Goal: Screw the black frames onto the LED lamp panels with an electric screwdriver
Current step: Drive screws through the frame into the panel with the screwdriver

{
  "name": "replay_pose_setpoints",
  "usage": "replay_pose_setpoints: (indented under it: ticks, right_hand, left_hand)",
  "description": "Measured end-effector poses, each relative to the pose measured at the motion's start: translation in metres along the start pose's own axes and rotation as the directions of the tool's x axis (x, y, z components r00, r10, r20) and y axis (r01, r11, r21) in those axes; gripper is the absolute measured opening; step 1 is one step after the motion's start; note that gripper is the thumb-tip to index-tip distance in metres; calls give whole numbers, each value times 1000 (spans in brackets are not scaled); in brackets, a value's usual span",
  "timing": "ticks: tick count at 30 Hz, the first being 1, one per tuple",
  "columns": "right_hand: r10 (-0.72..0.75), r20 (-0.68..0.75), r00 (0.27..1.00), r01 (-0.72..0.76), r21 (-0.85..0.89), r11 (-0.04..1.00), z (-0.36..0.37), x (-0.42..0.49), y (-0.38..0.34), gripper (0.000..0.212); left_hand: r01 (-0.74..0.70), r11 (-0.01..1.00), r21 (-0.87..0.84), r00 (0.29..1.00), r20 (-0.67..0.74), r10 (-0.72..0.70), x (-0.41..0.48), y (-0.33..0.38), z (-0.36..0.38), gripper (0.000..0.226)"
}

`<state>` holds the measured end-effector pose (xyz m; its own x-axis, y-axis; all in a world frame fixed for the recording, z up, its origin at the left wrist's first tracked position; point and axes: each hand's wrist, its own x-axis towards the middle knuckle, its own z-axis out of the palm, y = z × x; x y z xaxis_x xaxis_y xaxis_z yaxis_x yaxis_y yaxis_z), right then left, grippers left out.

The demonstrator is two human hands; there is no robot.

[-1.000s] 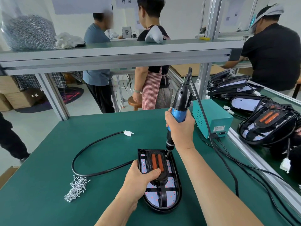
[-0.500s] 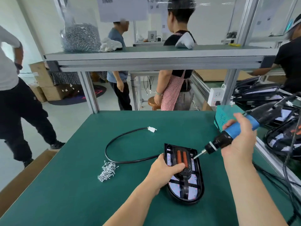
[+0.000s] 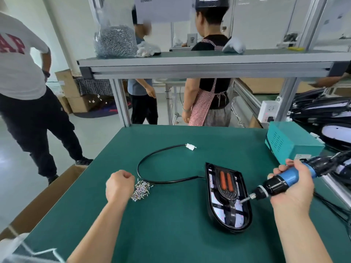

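An LED lamp panel with its black frame (image 3: 228, 198) lies on the green table (image 3: 171, 234), right of centre; two orange strips show near its far end. Its black cable (image 3: 152, 162) loops left to a white plug (image 3: 190, 147). My right hand (image 3: 292, 186) grips the blue and black electric screwdriver (image 3: 281, 182), held almost level, bit tip over the frame's right side. My left hand (image 3: 119, 185) is fisted over a small pile of screws (image 3: 141, 189), fingertips hidden, so whether it holds screws is unclear.
A teal power box (image 3: 290, 143) stands at the table's right edge, with stacked lamp housings (image 3: 322, 111) beyond it. A bag of screws (image 3: 115, 41) sits on the overhead shelf (image 3: 209, 61). People stand behind the bench. A cardboard box (image 3: 47, 196) sits at the left.
My left hand left the lamp panel and moved left to the screw pile. The screwdriver came off the frame's far corner and tilted to nearly level. The camera turned left.
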<state>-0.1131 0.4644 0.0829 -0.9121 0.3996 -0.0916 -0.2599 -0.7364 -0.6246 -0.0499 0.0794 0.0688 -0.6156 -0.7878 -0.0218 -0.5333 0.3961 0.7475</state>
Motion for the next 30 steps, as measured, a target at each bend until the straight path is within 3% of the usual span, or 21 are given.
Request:
replay_pose_setpoints:
  ticks: [3, 9, 16, 18, 20, 23, 26, 30]
  right_hand:
    - [-3, 21, 1000, 3, -2, 1000, 6, -3, -3, 13]
    - [-28, 26, 999, 28, 10, 1000, 9, -4, -14, 13]
    - [-19, 13, 1000, 19, 29, 999, 18, -9, -19, 13]
    - [-28, 7, 1000, 27, 33, 999, 21, -11, -21, 13]
    - [-33, -4, 999, 33, 52, 998, 25, -14, -24, 12]
    - [-32, -36, 999, 35, 78, 996, 37, -20, -28, 12]
    - [-34, -49, 998, 39, 116, 993, 51, -28, -31, 13]
    - [-46, -45, 998, 52, 141, 989, 67, -42, -31, 14]
  left_hand:
    - [40, 996, 78, 993, 109, -49, 19, 1, -1, 8]
    - [-9, 967, 254, 971, 232, -52, 30, 13, 4, 26]
    - [-119, 898, 423, 979, 200, 35, 33, 14, 6, 11]
    - [-184, 920, 347, 982, 110, 155, 25, 15, -2, 7]
    - [-273, 947, 167, 962, 29, 272, 6, 20, -9, 8]
    - [-325, 926, -194, 924, 144, 354, -41, 39, -12, 15]
    - [-111, 817, -565, 808, 428, 405, -95, 60, 1, 15]
    - [166, 702, -693, 675, 599, 432, -146, 77, 24, 5]
